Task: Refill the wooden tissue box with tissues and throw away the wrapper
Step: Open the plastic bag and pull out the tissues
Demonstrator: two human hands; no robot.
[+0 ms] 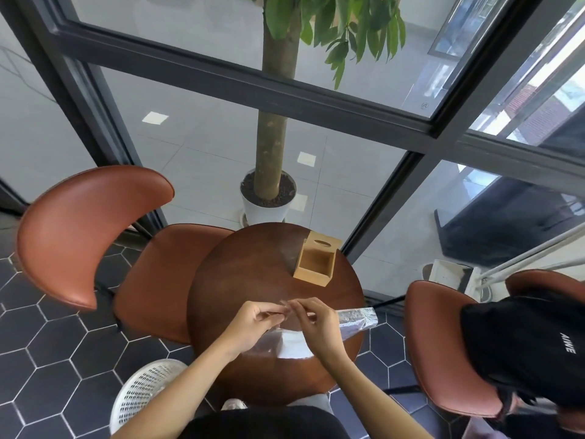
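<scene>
A wooden tissue box (316, 263) lies on its side at the far right of the round wooden table (240, 270), its open side facing me and showing an empty inside. Above the table's near edge I hold a tissue pack in a clear, silvery plastic wrapper (357, 321). My left hand (256, 324) and my right hand (316, 327) both pinch the wrapper's top edge, fingertips almost touching. White tissues (292, 343) show through the plastic between my wrists. The pack's end sticks out to the right of my right hand.
A white perforated bin (145, 391) stands on the floor by my left forearm. Brown leather chairs sit at the left (95, 229) and right (443, 343), a black garment (531, 343) draped on the right one. A potted tree (269, 198) stands behind the table by glass walls.
</scene>
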